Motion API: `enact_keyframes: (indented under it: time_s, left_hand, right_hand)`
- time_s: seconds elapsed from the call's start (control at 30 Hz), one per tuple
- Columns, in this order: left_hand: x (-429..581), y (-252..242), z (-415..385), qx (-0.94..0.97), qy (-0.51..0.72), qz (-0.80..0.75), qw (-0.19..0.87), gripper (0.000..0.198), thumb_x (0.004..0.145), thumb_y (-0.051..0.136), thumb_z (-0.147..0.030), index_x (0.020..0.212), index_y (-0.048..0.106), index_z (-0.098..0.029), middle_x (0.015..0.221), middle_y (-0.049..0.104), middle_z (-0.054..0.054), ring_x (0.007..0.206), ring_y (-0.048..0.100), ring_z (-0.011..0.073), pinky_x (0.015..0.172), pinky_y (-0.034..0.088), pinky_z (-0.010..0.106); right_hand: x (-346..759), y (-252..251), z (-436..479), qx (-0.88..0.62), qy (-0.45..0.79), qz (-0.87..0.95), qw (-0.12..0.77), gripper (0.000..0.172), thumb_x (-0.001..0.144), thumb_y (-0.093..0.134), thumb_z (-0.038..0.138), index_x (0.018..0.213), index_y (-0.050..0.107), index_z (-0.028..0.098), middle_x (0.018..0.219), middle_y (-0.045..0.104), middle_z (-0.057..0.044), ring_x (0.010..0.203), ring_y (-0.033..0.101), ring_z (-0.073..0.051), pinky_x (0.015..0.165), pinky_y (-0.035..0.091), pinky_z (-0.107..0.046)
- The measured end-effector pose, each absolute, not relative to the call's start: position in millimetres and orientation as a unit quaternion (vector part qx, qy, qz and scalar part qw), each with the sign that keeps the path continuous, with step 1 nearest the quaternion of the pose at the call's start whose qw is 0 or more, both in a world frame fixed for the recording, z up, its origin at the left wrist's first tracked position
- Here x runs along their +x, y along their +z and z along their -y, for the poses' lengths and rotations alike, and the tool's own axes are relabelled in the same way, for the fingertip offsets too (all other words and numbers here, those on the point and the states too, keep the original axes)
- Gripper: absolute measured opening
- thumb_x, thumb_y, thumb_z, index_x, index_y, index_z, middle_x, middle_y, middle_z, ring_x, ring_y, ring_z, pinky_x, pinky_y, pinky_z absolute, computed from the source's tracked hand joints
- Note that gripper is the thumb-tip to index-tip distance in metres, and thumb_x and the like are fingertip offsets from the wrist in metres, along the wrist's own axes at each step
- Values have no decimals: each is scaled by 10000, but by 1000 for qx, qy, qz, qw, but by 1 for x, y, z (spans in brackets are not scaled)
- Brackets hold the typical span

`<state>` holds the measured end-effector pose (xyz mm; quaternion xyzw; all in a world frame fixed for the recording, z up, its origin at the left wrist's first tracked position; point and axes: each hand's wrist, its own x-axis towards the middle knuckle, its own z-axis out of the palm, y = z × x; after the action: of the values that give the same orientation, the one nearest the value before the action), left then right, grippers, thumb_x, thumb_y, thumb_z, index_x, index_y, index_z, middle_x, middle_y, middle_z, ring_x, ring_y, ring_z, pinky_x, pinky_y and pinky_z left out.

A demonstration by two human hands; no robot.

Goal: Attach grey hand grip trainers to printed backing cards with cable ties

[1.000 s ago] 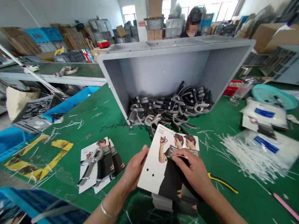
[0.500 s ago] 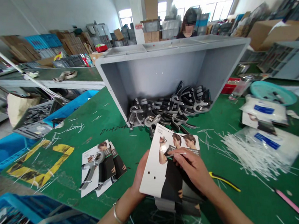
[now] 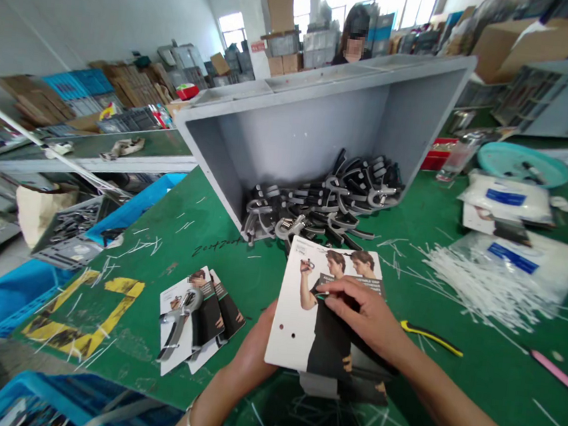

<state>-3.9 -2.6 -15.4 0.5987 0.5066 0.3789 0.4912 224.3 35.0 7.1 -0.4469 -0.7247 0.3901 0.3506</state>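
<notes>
My left hand (image 3: 256, 341) grips the left edge of a printed cardboard backing card (image 3: 294, 311), its fingers hidden behind it. Punched holes show in the card's white lower left. Over the card's middle, my right hand (image 3: 362, 314) has thumb and index finger pinched together at what looks like a white cable tie, mostly hidden by the fingers. More cards (image 3: 317, 385) lie under the held one. To the left, a hand gripper (image 3: 186, 321) with grey and black handles rests on a card, overlapping another card (image 3: 227, 305).
A grey crate (image 3: 318, 116) tipped on its side holds a heap of hand grippers (image 3: 325, 203). On the right lie loose white cable ties (image 3: 472, 285), plastic bags (image 3: 535, 257), yellow-handled pliers (image 3: 433, 336) and a pink rod-like tool (image 3: 557, 374). A person (image 3: 355, 36) is behind the crate.
My right thumb and fingers have shifted slightly on the card, and the pale strip at them shows less now. The camera view has moved a little.
</notes>
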Motion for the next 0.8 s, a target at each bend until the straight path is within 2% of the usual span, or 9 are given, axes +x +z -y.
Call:
enact_keyframes:
  time_s: [0.17, 0.33, 0.43, 0.57, 0.7, 0.8]
  left_hand:
    - [-5, -16, -3, 636, 325, -466, 522, 192, 810, 658, -252, 952, 740, -152, 876, 762, 72, 832, 678, 243, 803, 560, 361]
    - [0, -10, -12, 634, 337, -467, 516, 184, 778, 678, -235, 928, 754, -160, 856, 762, 81, 809, 681, 247, 744, 554, 327]
    - [5, -4, -15, 623, 348, -478, 512, 203, 796, 630, -203, 957, 749, -172, 922, 768, 84, 848, 687, 246, 798, 547, 337]
    - [10, 4, -18, 609, 389, -529, 445, 168, 733, 661, -171, 873, 755, -170, 927, 767, 84, 906, 678, 262, 893, 516, 369]
    - [13, 4, -15, 553, 419, -520, 499, 111, 747, 678, -238, 804, 738, -163, 773, 741, 54, 810, 679, 243, 774, 542, 344]
    - [15, 0, -12, 525, 434, -500, 535, 181, 773, 686, -331, 819, 740, -164, 727, 718, 43, 753, 677, 230, 698, 540, 321]
  right_hand:
    - [223, 9, -34, -442, 401, 709, 374, 152, 954, 583, 321, 1010, 708, 255, 1003, 697, -8, 962, 629, -188, 890, 427, -307]
    - [222, 14, -33, -457, 408, 694, 378, 146, 947, 572, 326, 952, 669, 216, 930, 694, -18, 885, 626, -191, 813, 442, -301]
    - [219, 19, -36, -442, 372, 729, 367, 99, 941, 560, 266, 927, 645, 215, 905, 669, -9, 843, 602, -176, 777, 431, -292]
    - [215, 20, -40, -443, 362, 727, 379, 85, 949, 511, 226, 894, 575, 220, 784, 584, 21, 708, 538, -147, 680, 409, -271]
    - [214, 17, -43, -457, 373, 701, 401, 90, 962, 484, 247, 898, 541, 222, 732, 531, 32, 646, 507, -140, 629, 397, -266]
    - [215, 17, -43, -467, 368, 692, 408, 75, 960, 493, 250, 914, 546, 222, 723, 532, 31, 637, 510, -143, 609, 393, -266]
